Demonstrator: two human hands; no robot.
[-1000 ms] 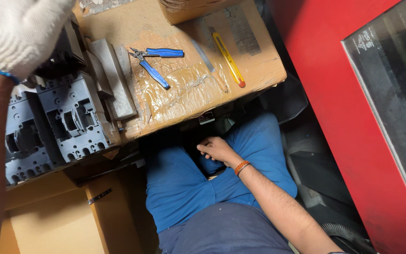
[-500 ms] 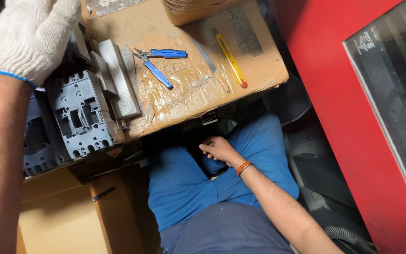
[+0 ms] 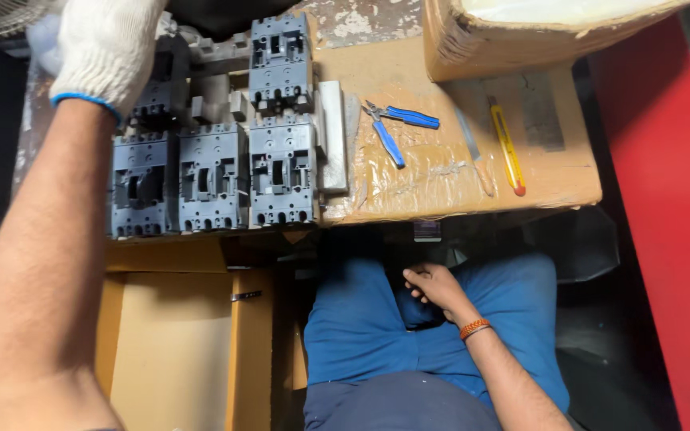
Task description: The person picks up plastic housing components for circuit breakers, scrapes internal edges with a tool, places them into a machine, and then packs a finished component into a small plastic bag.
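My left hand (image 3: 105, 52), in a white knitted glove with a blue cuff, reaches to the far left of the table. It lies over a dark grey moulded housing (image 3: 153, 92), and its fingers are hidden from me. Three grey housings (image 3: 213, 179) stand side by side at the table's front edge, with a fourth (image 3: 281, 60) behind them. My bare right hand (image 3: 433, 287), with an orange band at the wrist, rests on my blue trouser leg (image 3: 353, 327). Its fingers are loosely curled and hold nothing.
Blue-handled pliers (image 3: 393, 128), a yellow utility knife (image 3: 509, 152) and a metal blade (image 3: 469, 136) lie on the tape-covered cardboard tabletop (image 3: 441, 191). A cardboard box (image 3: 521, 40) stands at the back right. A brown carton (image 3: 169, 343) sits below the table, and a red panel (image 3: 672, 199) stands to the right.
My gloved left hand has moved farther back over the housings, and the view has swung so the whole row of housings shows. My right hand has stayed on my lap.
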